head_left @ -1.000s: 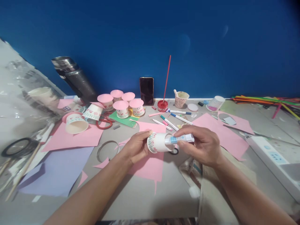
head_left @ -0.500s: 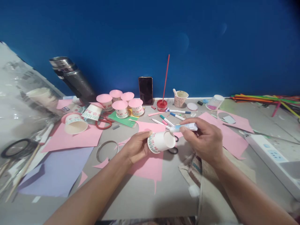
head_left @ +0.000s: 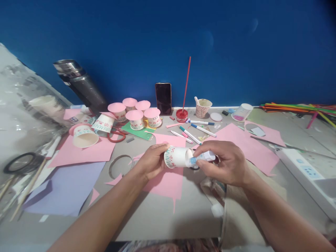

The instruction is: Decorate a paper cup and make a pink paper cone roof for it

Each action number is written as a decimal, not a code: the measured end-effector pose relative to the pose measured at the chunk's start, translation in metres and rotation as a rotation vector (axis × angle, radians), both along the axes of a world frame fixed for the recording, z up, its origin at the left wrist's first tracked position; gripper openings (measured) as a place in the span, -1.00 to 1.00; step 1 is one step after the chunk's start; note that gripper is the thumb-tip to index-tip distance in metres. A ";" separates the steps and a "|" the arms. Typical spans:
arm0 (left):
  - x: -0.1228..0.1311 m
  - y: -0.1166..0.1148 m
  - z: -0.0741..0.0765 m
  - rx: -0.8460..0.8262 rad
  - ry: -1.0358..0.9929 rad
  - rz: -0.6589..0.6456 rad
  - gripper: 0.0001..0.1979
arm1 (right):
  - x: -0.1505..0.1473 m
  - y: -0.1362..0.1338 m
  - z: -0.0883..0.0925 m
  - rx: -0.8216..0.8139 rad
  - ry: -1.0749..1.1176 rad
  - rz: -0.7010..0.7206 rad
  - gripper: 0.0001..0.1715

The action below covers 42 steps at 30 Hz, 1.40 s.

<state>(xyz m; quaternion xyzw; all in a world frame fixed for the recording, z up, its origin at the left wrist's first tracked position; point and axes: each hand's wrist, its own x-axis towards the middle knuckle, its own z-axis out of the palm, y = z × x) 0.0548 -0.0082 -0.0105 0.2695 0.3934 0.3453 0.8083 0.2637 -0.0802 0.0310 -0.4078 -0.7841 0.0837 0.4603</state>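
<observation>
A blue wall [head_left: 168, 45] rises behind a grey table [head_left: 194, 218]. A purple sheet [head_left: 69, 187] lies at the left, and a pink sheet [head_left: 168, 187] lies under the hands, a thin strip trailing from its near edge. At the right runs a white power strip [head_left: 288, 161]; at the back left a dark flask [head_left: 82, 85] slants in view. The right hand [head_left: 225, 162] pinches a white tube [head_left: 193, 161] between thumb and fingers. The left hand [head_left: 153, 161] grips a cup [head_left: 180, 156] by its wide end. That cup is held sideways above the pink sheet, base to the right — red dots and green strokes mark it near the wide end. A phone [head_left: 163, 99] stands upright by the wall, with five roofed cups [head_left: 134, 114] to its left. A tape roll [head_left: 111, 167] lies near the left wrist. The tube's tip overlaps the cup's base end — whether they touch, I cannot tell. Just beyond lie several pens [head_left: 204, 131].
</observation>
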 end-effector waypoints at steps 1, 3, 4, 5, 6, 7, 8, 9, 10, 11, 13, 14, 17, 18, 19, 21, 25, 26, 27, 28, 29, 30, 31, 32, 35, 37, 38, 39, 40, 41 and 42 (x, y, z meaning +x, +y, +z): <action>-0.001 0.001 0.000 -0.007 0.006 -0.003 -0.88 | 0.001 0.000 0.000 0.013 -0.011 0.014 -0.88; -0.002 0.002 0.000 -0.025 0.003 -0.022 -0.90 | 0.003 0.002 0.000 0.030 -0.029 0.020 -0.88; -0.002 0.002 0.000 -0.037 -0.004 -0.031 -0.90 | 0.006 0.002 0.000 0.033 -0.037 0.020 -0.88; -0.003 0.003 0.000 -0.049 -0.012 -0.037 -0.90 | 0.008 0.003 0.001 0.032 -0.043 0.014 -0.88; -0.003 0.003 -0.001 -0.058 -0.018 -0.036 -0.91 | 0.011 0.003 0.002 0.035 -0.039 0.001 -0.88; -0.003 0.003 -0.001 -0.060 -0.023 -0.032 -0.92 | 0.014 0.003 0.002 0.042 -0.024 -0.023 -0.89; -0.004 0.004 -0.002 -0.060 -0.025 -0.029 -0.94 | 0.016 0.003 0.003 0.052 -0.002 -0.056 -0.89; -0.004 0.004 -0.002 -0.057 -0.028 -0.029 -0.95 | 0.018 0.002 0.004 0.063 0.022 -0.091 -0.88; -0.004 0.004 -0.003 -0.054 -0.034 -0.035 -0.95 | 0.020 0.002 0.004 0.075 0.043 -0.115 -0.87; -0.005 0.003 -0.004 -0.056 -0.043 -0.048 -0.95 | 0.020 0.002 0.004 0.084 0.055 -0.125 -0.87; -0.004 0.003 -0.004 -0.069 -0.066 -0.082 -0.93 | 0.019 0.002 0.004 0.091 0.044 -0.098 -0.88; -0.004 0.003 -0.003 -0.078 -0.077 -0.091 -0.92 | 0.018 0.003 0.004 0.093 0.029 -0.080 -0.88; -0.002 0.003 0.000 -0.106 -0.092 -0.055 -0.87 | 0.016 0.004 0.004 0.089 -0.005 -0.093 -0.88; -0.002 0.004 0.002 -0.118 -0.093 -0.033 -0.84 | 0.016 0.004 0.004 0.085 -0.013 -0.108 -0.88; -0.001 0.004 0.004 -0.131 -0.095 -0.016 -0.82 | 0.016 0.004 0.004 0.079 -0.020 -0.119 -0.88; 0.000 0.006 0.008 -0.149 -0.109 0.000 -0.77 | 0.016 0.003 0.004 0.068 -0.030 -0.121 -0.88; 0.001 0.009 0.012 -0.163 -0.139 0.019 -0.72 | 0.013 0.001 0.006 0.055 -0.046 -0.109 -0.86; 0.001 0.009 0.012 -0.166 -0.135 0.032 -0.72 | 0.011 0.001 0.006 0.054 -0.047 -0.109 -0.85; 0.001 0.010 0.012 -0.169 -0.128 0.051 -0.71 | 0.009 0.001 0.005 0.053 -0.044 -0.105 -0.85; 0.001 0.010 0.012 -0.170 -0.117 0.074 -0.70 | 0.007 0.000 0.004 0.051 -0.037 -0.097 -0.86; 0.002 0.009 0.011 -0.167 -0.104 0.098 -0.70 | 0.005 0.000 0.003 0.053 -0.027 -0.085 -0.86; 0.002 0.009 0.010 -0.159 -0.086 0.115 -0.69 | 0.003 -0.001 0.002 0.060 -0.015 -0.073 -0.88; 0.002 0.008 0.010 -0.146 -0.067 0.124 -0.68 | 0.001 -0.001 0.001 0.071 -0.002 -0.065 -0.89; 0.003 0.007 0.009 -0.131 -0.051 0.122 -0.69 | 0.000 -0.002 -0.001 0.085 0.010 -0.064 -0.89; 0.005 0.002 0.006 -0.102 -0.035 0.076 -0.72 | -0.002 -0.002 -0.002 0.113 0.048 -0.100 -0.89; 0.005 0.001 0.004 -0.105 -0.045 0.061 -0.73 | -0.003 -0.002 -0.003 0.118 0.061 -0.100 -0.90; 0.006 0.000 0.003 -0.110 -0.047 0.061 -0.73 | -0.003 -0.002 -0.003 0.118 0.062 -0.087 -0.91; 0.006 0.000 0.003 -0.113 -0.048 0.063 -0.73 | -0.003 -0.001 -0.003 0.118 0.059 -0.067 -0.91; 0.005 0.001 0.002 -0.116 -0.048 0.066 -0.73 | -0.002 -0.001 -0.003 0.114 0.053 -0.044 -0.91; 0.004 0.001 0.002 -0.119 -0.049 0.064 -0.74 | -0.001 -0.001 -0.002 0.108 0.044 -0.021 -0.90; 0.003 0.002 0.002 -0.122 -0.053 0.056 -0.74 | 0.000 -0.001 -0.002 0.100 0.033 0.001 -0.89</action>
